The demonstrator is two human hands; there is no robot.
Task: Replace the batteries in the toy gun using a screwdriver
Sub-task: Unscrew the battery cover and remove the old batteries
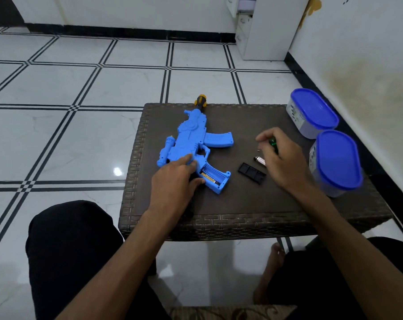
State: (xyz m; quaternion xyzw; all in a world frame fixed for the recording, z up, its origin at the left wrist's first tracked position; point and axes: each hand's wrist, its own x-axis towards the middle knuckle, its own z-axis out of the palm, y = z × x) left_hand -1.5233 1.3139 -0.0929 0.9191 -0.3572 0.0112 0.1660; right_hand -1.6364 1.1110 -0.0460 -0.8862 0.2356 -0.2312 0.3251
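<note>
Blue plastic marks the toy gun (pixel 191 139), which lies flat on the left half of the dark woven counter (pixel 242 204), its yellow and black muzzle pointing to the far edge and its stock toward me. On the gun's left side I see a scope-like tube. My left hand (pixel 176 179) rests on the gun's rear body with fingers straight, pressing it down; the thumb lies beside the open battery compartment (pixel 213 176) in the stock. One gold and black battery (pixel 207 177) sits inside that compartment. Just right of the stock the black compartment cover (pixel 251 173) lies loose on the counter. Beyond it, near my right hand, lies another battery (pixel 259 160), silver and pale, and a tiny dark screw (pixel 258 150) lies a little farther off. My right hand (pixel 280 158) hovers over the counter with its fingers curled round the green-handled screwdriver (pixel 273 144); only the handle's top shows, and I cannot see the tip. At the right edge of the counter stand two clear containers with blue lids, the far container (pixel 311 113) and the near container (pixel 337 162), close together.
</note>
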